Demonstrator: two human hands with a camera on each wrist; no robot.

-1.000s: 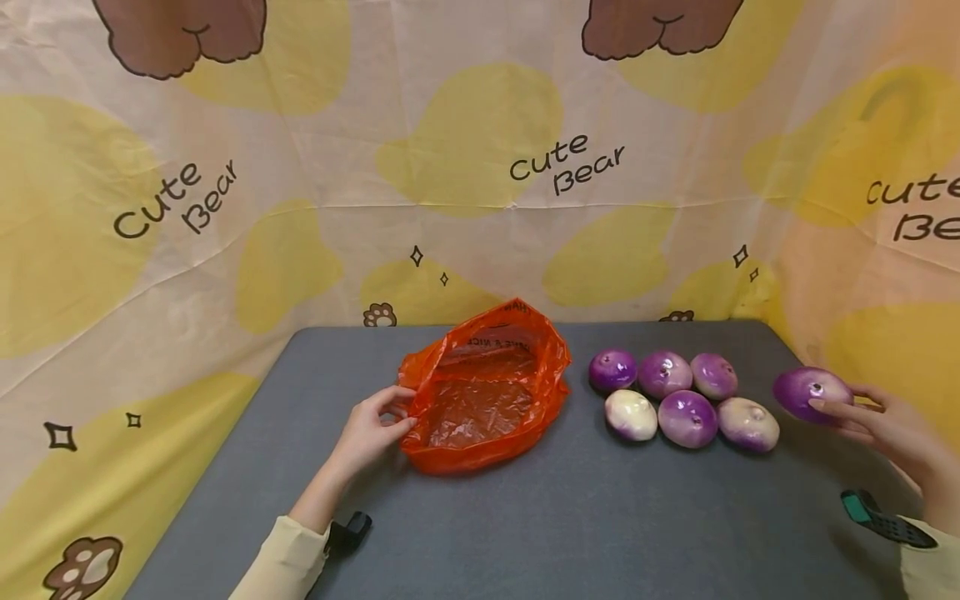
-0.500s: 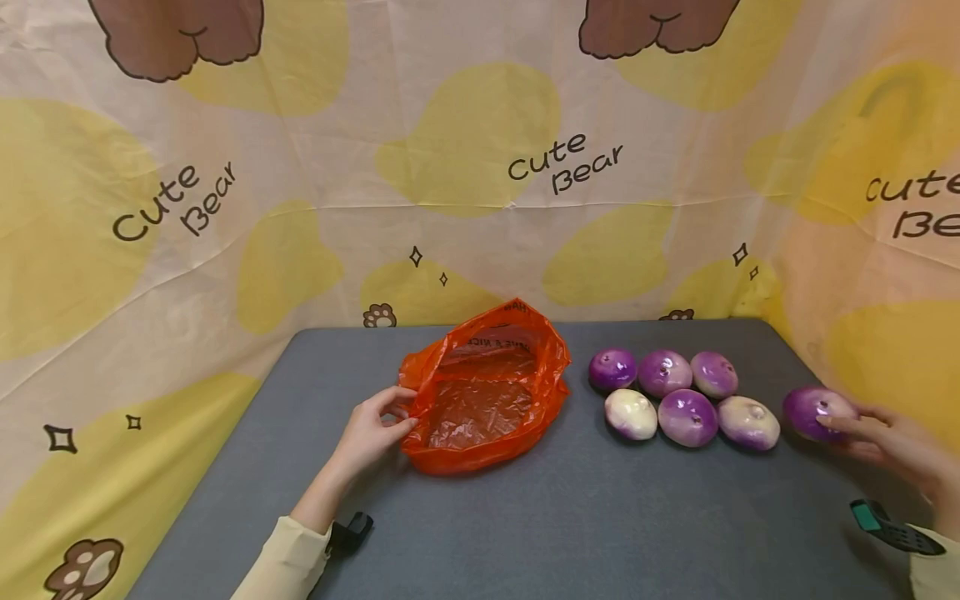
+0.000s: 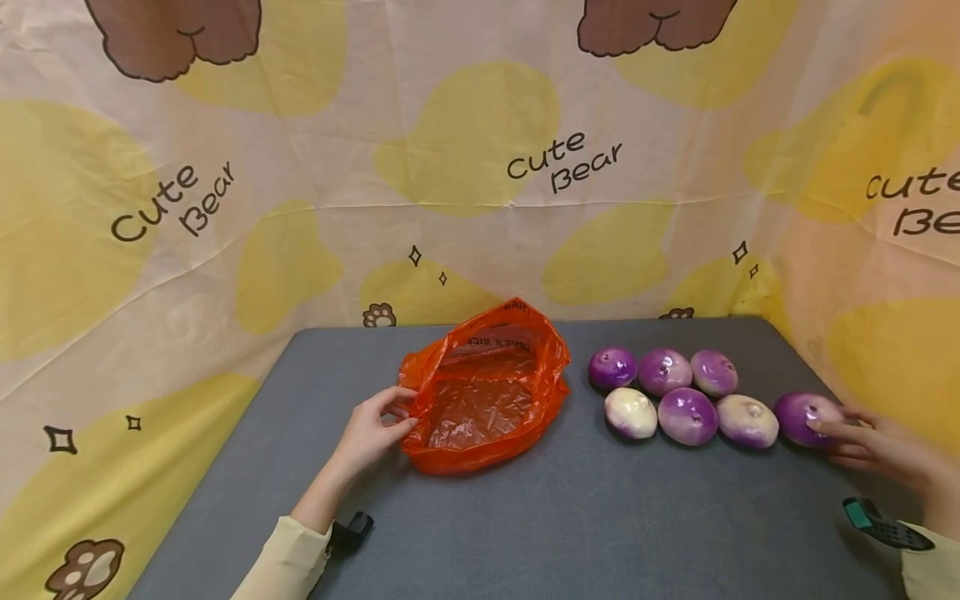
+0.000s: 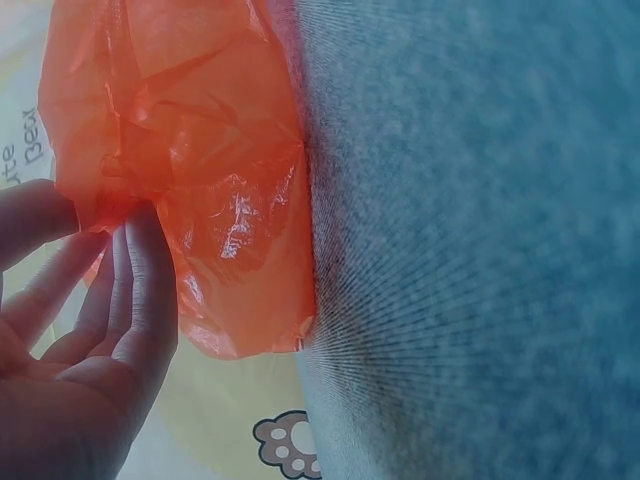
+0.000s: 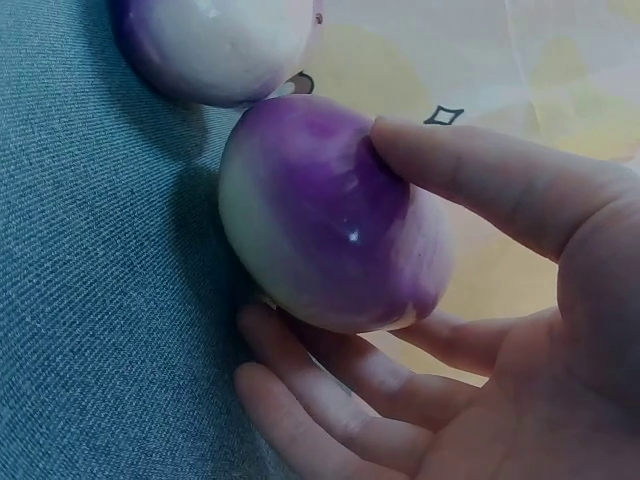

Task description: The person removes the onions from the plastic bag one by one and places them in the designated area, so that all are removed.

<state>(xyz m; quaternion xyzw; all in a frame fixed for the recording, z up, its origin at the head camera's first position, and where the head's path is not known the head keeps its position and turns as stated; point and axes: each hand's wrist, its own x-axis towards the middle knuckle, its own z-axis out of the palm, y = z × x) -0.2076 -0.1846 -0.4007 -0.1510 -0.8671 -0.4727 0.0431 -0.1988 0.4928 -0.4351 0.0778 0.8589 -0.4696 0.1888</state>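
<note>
An orange-red plastic bag (image 3: pixel 480 412) stands on the grey table with its mouth open towards me. At its left rim my left hand (image 3: pixel 375 425) pinches the plastic between thumb and fingers; the left wrist view shows the bag's crumpled side (image 4: pixel 230 220) above the fingertips. Over at the right, my right hand (image 3: pixel 888 446) holds a purple and white turnip (image 3: pixel 806 419) with thumb on top and fingers below. In the right wrist view this turnip (image 5: pixel 330 215) is at the table surface, close beside another turnip (image 5: pixel 215 45).
Several more turnips lie in two rows right of the bag, among them a pale one (image 3: pixel 631 413) and a purple one (image 3: pixel 687 417). The grey table (image 3: pixel 525 533) meets a printed cloth backdrop (image 3: pixel 465 167) at the back and sides.
My right hand has lowered the turnip to the table, then shifted it left to the right end of the front row. The left hand and the bag have stayed still.
</note>
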